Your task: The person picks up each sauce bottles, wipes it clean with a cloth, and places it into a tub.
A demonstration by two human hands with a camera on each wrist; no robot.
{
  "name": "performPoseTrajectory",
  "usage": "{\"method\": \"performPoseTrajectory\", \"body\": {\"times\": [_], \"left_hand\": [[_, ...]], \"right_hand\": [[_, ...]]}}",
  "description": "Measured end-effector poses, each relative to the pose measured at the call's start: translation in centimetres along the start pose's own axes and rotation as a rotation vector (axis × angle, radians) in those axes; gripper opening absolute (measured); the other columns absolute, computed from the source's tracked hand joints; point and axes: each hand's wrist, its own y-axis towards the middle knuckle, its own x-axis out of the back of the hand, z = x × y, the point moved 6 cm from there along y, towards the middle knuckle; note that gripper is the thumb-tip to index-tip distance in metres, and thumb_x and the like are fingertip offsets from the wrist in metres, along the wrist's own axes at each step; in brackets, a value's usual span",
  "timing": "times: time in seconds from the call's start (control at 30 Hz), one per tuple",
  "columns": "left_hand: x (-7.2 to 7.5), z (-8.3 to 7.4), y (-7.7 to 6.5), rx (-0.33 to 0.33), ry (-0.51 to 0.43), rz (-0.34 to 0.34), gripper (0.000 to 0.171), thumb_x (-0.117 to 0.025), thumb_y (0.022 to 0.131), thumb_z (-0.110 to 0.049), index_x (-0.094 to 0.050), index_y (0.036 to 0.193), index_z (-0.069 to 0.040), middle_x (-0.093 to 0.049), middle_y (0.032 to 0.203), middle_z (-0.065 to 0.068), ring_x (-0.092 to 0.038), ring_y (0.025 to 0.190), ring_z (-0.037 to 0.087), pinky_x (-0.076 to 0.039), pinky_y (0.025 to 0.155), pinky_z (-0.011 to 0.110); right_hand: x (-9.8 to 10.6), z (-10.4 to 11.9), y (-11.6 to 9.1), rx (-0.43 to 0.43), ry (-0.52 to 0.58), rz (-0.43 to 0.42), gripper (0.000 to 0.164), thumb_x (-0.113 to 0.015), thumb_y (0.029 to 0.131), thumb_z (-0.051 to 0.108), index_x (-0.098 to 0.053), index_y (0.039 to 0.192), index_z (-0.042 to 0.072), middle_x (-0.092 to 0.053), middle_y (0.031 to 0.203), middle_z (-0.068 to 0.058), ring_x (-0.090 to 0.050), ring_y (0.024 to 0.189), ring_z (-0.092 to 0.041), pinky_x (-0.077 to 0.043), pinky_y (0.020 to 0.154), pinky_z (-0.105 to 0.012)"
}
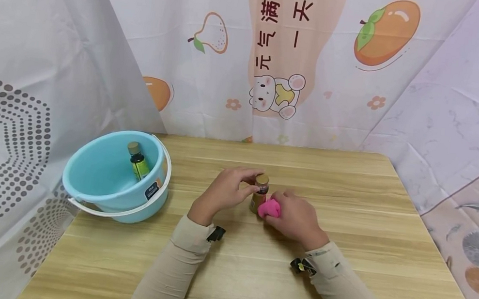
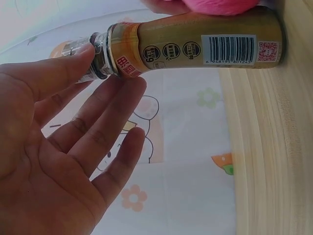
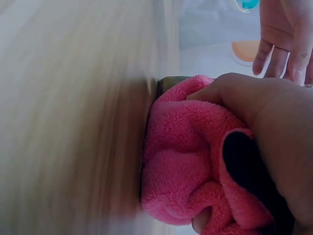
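A brown-gold bottle [image 1: 256, 203] with a gold cap stands upright on the wooden table. In the left wrist view the bottle [image 2: 176, 46] shows a barcode and printed label. My left hand [image 1: 225, 189] pinches its neck between thumb and fingers; the remaining fingers are loosely extended. My right hand [image 1: 295, 218] grips a bunched pink cloth [image 1: 270, 208] and presses it against the bottle's lower right side. Up close in the right wrist view, the fluffy cloth [image 3: 181, 156] hides most of the bottle, with only a bit of its base showing.
At the table's left edge stands a light blue bucket [image 1: 98, 198] with a white handle. Inside it leans a dark bottle [image 1: 138, 162] with a yellow-green label and a gold cap. A printed curtain [image 1: 230, 70] hangs behind the wooden table [image 1: 349, 190].
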Motion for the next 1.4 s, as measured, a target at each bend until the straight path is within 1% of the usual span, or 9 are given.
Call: {"method": "performPoseTrajectory", "body": {"times": [0.13, 0.33, 0.57, 0.77, 0.87, 1.03, 1.27, 1.4], "left_hand": [[0.0, 0.1, 0.0, -0.004, 0.0, -0.005, 0.041, -0.074, 0.098, -0.023, -0.067, 0.138, -0.02, -0.074, 0.123, -0.002, -0.073, 0.105, 0.011, -0.057, 0.098, 0.04], [0.1, 0.2, -0.1, 0.014, -0.022, 0.002, 0.042, -0.073, 0.098, -0.023, -0.066, 0.14, -0.019, -0.074, 0.125, -0.001, -0.073, 0.106, 0.011, -0.058, 0.099, 0.039], [0.0, 0.4, 0.0, 0.018, -0.032, 0.004, 0.042, -0.074, 0.098, -0.023, -0.067, 0.139, -0.018, -0.074, 0.123, 0.0, -0.072, 0.105, 0.012, -0.058, 0.097, 0.038], [0.0, 0.3, 0.1, 0.019, -0.026, 0.001, 0.041, -0.075, 0.097, -0.023, -0.068, 0.137, -0.017, -0.075, 0.122, -0.001, -0.072, 0.103, 0.011, -0.058, 0.098, 0.038], [0.1, 0.3, 0.1, 0.021, -0.034, -0.001, 0.041, -0.075, 0.097, -0.023, -0.068, 0.137, -0.015, -0.075, 0.121, 0.0, -0.072, 0.103, 0.012, -0.058, 0.097, 0.039], [0.1, 0.3, 0.0, 0.02, -0.03, -0.01, 0.041, -0.075, 0.097, -0.023, -0.068, 0.136, -0.011, -0.076, 0.116, 0.002, -0.073, 0.102, 0.015, -0.059, 0.096, 0.041], [0.1, 0.4, 0.0, 0.034, 0.011, -0.024, 0.041, -0.077, 0.096, -0.027, -0.069, 0.135, -0.017, -0.077, 0.11, 0.0, -0.074, 0.101, 0.013, -0.059, 0.094, 0.038], [0.1, 0.3, 0.0, 0.037, 0.019, -0.027, 0.042, -0.077, 0.095, -0.028, -0.069, 0.135, -0.017, -0.077, 0.107, -0.001, -0.073, 0.099, 0.012, -0.059, 0.093, 0.038]], "right_hand": [[-0.4, -0.1, 0.0, -0.001, -0.012, 0.009, 0.045, -0.081, 0.08, 0.055, -0.067, 0.104, 0.02, -0.056, 0.082, 0.002, -0.049, 0.06, -0.016, -0.037, 0.048, -0.029], [-0.2, 0.0, 0.0, 0.013, -0.032, -0.004, 0.045, -0.081, 0.08, 0.057, -0.067, 0.104, 0.021, -0.056, 0.082, 0.003, -0.049, 0.06, -0.014, -0.037, 0.048, -0.029], [0.7, 0.2, 0.0, 0.017, -0.015, -0.034, 0.04, -0.079, 0.082, 0.055, -0.067, 0.1, 0.022, -0.057, 0.081, 0.003, -0.049, 0.059, -0.013, -0.037, 0.047, -0.027], [1.9, 0.4, 0.0, 0.036, -0.001, -0.089, 0.045, -0.08, 0.083, 0.054, -0.069, 0.109, 0.019, -0.06, 0.087, 0.0, -0.051, 0.061, -0.014, -0.039, 0.047, -0.026], [2.4, 0.5, 0.0, 0.043, 0.001, -0.117, 0.049, -0.081, 0.082, 0.053, -0.069, 0.114, 0.018, -0.062, 0.09, -0.001, -0.051, 0.061, -0.014, -0.039, 0.047, -0.026], [2.8, 0.6, 0.0, 0.045, 0.006, -0.137, 0.05, -0.081, 0.082, 0.052, -0.069, 0.115, 0.017, -0.063, 0.091, -0.002, -0.051, 0.06, -0.014, -0.039, 0.046, -0.025], [3.3, 0.6, -0.1, 0.036, 0.022, -0.161, 0.051, -0.083, 0.081, 0.053, -0.069, 0.116, 0.017, -0.064, 0.094, -0.004, -0.051, 0.06, -0.014, -0.04, 0.047, -0.025], [3.6, 0.7, -0.2, 0.038, 0.028, -0.177, 0.051, -0.084, 0.08, 0.052, -0.069, 0.115, 0.018, -0.063, 0.093, -0.003, -0.051, 0.06, -0.014, -0.04, 0.047, -0.025]]}}
